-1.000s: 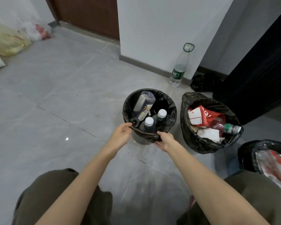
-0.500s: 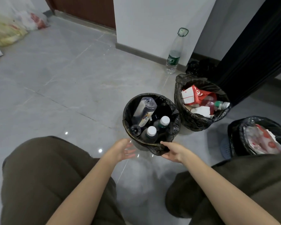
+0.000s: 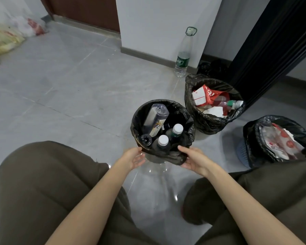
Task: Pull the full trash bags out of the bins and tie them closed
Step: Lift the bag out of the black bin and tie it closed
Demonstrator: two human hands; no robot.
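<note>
The person crouches, both forearms reaching forward. The left hand (image 3: 133,158) hovers open-palmed, its grip wide, just at the near rim of the black-lined bin (image 3: 162,128); the right hand (image 3: 193,159) cups the bunched trash bag (image 3: 171,155) there, fingers loose. Bottles (image 3: 163,141) hide the bin's bottom. Bare floor (image 3: 69,96) lies left; two more lined bins (image 3: 214,119) crowd the right.

open hands (image 3: 163,159) flanking bin (image 3: 162,128), three bins

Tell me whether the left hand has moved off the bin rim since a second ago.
Yes. The left hand let go and dropped beside the bottle bin.
</note>
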